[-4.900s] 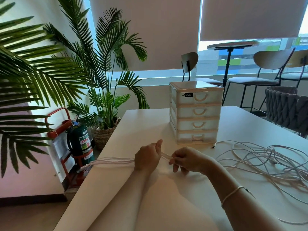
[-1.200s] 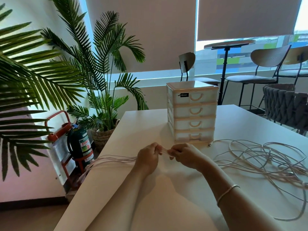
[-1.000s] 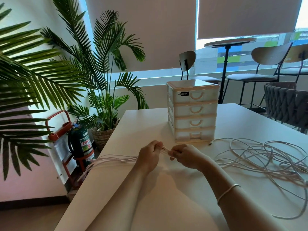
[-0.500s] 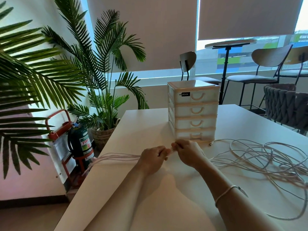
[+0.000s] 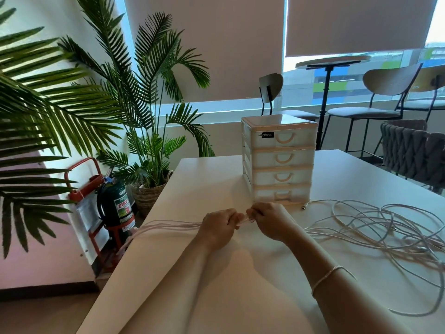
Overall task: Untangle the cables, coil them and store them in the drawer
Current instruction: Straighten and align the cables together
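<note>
My left hand point(image 5: 220, 225) and right hand point(image 5: 269, 221) sit side by side over the near middle of the white table point(image 5: 209, 184), each grip curled tight on the same bundle of pale cable strands point(image 5: 168, 225), which runs left from my fingers and droops over the table's left edge. The rest of the cables point(image 5: 375, 227) lie in a loose tangle on the table to my right. The four-drawer box point(image 5: 279, 160) stands just beyond my hands, all drawers closed.
</note>
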A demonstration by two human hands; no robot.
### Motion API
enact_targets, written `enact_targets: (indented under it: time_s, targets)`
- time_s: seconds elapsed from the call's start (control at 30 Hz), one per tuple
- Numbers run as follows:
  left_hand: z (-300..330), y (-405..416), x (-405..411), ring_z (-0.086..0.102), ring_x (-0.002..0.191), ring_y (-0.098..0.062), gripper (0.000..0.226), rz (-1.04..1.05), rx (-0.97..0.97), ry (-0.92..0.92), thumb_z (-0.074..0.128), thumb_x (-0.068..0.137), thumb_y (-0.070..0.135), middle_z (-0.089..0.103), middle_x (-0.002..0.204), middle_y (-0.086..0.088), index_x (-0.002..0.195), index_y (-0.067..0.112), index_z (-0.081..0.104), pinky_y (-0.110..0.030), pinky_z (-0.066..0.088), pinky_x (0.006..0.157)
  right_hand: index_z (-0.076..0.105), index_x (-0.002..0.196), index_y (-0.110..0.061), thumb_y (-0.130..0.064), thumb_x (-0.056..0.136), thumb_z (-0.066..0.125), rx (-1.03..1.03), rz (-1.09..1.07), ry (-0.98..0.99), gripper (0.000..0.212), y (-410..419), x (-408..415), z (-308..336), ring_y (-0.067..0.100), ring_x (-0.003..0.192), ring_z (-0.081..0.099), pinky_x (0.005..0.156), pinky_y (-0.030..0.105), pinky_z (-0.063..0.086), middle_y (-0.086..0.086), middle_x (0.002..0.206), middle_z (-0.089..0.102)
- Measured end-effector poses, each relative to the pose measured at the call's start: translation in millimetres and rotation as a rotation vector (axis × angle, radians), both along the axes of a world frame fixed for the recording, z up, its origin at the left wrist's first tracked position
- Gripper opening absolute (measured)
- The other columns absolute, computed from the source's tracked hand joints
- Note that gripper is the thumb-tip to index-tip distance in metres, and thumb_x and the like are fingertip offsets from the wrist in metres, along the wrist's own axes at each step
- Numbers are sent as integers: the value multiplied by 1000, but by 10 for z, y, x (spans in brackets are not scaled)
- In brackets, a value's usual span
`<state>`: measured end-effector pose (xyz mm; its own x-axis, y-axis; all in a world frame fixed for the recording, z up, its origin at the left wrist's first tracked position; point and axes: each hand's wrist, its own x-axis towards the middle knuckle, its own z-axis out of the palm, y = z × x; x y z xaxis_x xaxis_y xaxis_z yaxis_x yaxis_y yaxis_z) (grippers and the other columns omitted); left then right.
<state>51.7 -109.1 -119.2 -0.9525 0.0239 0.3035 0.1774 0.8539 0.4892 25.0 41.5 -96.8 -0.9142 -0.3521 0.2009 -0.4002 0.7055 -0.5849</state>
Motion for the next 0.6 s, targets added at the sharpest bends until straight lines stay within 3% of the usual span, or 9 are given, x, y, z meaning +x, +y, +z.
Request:
enact_targets:
  time_s: [0.1, 0.37, 0.6]
  targets:
    - [-21, -43, -25, 59, 96, -26, 31, 64, -33, 44, 41, 98, 31, 69, 96, -6, 89, 10, 62, -29, 38, 82, 69, 95, -10, -24, 96, 46, 56, 136, -81, 27, 7, 36, 7, 4, 63, 44, 53, 11, 33, -8, 70, 51]
    - [-20, 2, -7, 58, 99, -28, 47, 4, -94, 84, 27, 89, 41, 67, 98, -13, 89, 9, 62, -32, 36, 80, 63, 101, -8, -26, 97, 43, 4, 216, -239, 27, -99, 34, -22, 4, 60, 45, 59, 16, 37, -6, 70, 53]
    - [8, -50, 25, 60, 100, -24, 39, 65, -94, 49, 31, 101, 31, 70, 99, -6, 93, 13, 64, -30, 36, 92, 67, 99, -7, -22, 98, 41, 41, 132, -40, 30, -13, 38, 34, 3, 59, 41, 50, 11, 30, -12, 68, 48]
